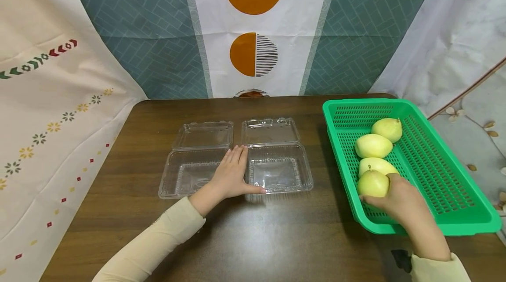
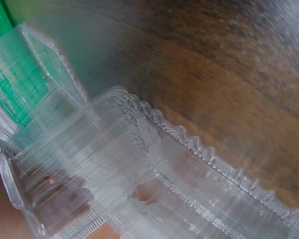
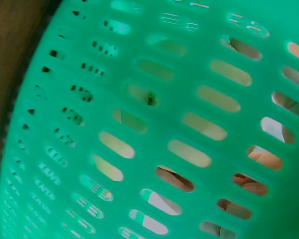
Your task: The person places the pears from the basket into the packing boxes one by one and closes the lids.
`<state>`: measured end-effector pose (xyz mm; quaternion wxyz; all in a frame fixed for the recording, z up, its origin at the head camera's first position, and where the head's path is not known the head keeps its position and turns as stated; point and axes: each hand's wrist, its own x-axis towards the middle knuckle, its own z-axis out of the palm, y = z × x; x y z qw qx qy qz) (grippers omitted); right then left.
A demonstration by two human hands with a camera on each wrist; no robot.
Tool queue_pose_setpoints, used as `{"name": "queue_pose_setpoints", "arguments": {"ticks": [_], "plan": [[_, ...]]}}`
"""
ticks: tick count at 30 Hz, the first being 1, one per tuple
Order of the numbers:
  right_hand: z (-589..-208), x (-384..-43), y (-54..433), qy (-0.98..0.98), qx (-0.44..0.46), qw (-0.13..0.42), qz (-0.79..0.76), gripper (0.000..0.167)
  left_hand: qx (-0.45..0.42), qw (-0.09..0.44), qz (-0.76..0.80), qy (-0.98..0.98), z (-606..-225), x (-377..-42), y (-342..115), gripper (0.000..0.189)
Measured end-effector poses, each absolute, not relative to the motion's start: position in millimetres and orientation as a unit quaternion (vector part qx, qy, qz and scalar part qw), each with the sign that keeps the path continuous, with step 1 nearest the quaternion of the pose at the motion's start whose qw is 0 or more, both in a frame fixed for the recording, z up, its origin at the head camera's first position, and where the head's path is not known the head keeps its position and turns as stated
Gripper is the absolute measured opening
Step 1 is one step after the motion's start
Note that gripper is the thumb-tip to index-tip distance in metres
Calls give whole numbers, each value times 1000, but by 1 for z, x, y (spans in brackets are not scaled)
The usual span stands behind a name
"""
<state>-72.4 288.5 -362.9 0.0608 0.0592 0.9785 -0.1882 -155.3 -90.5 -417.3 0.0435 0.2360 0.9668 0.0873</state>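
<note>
My left hand lies over the near left side of the right-hand clear plastic clamshell box, fingers straight and thumb spread along its front edge. A second clear clamshell box stands just left of it, lid folded back, partly hidden by that hand. At the right, my right hand grips a pale yellow-green pear at the near end of a green plastic basket. The right wrist view looks through the slotted basket wall, with pale fruit showing behind.
More pears lie in a row behind the held one, among them a middle pear and a far pear. A brown wooden table carries everything. Patterned cloths hang behind and at both sides.
</note>
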Motion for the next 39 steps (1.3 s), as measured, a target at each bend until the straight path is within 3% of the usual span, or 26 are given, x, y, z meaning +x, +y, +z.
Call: {"name": "queue_pose_setpoints", "arguments": {"ticks": [12, 21, 39], "plan": [[-348, -71, 283, 979, 66, 53, -187, 87, 235, 48, 92, 966, -417, -155, -90, 128], [-340, -69, 276, 979, 63, 14, -191, 73, 234, 44, 93, 967, -417, -155, -90, 128], [-335, -69, 258, 975, 93, -53, -195, 73, 229, 44, 94, 968, -419, -155, -92, 130]]}}
